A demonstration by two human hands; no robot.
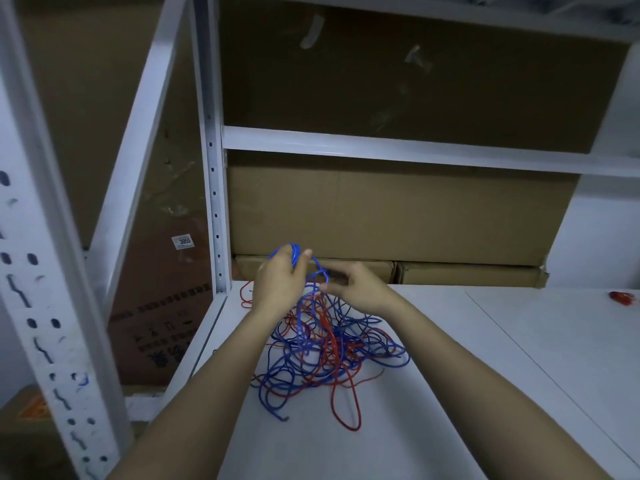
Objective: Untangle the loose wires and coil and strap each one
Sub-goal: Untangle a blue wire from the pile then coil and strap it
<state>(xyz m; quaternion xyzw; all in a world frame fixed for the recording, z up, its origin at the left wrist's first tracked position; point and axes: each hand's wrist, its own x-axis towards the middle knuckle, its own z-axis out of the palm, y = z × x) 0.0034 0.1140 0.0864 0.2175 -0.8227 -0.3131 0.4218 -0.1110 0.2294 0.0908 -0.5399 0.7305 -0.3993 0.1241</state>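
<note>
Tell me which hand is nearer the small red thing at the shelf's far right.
Right. The right hand pinches blue wire mid-shelf, with bare shelf between it and the red thing; the left hand grips blue loops farther left.

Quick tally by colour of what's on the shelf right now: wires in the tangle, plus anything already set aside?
Blue wire: 1 colour group, tangled, strands not separable; the left hand grips several blue loops, the right hand pinches a blue strand.
Red wire: 1 group, in the same tangle.
Red bundle, apart at far right: 1.
Total: 3.
</note>
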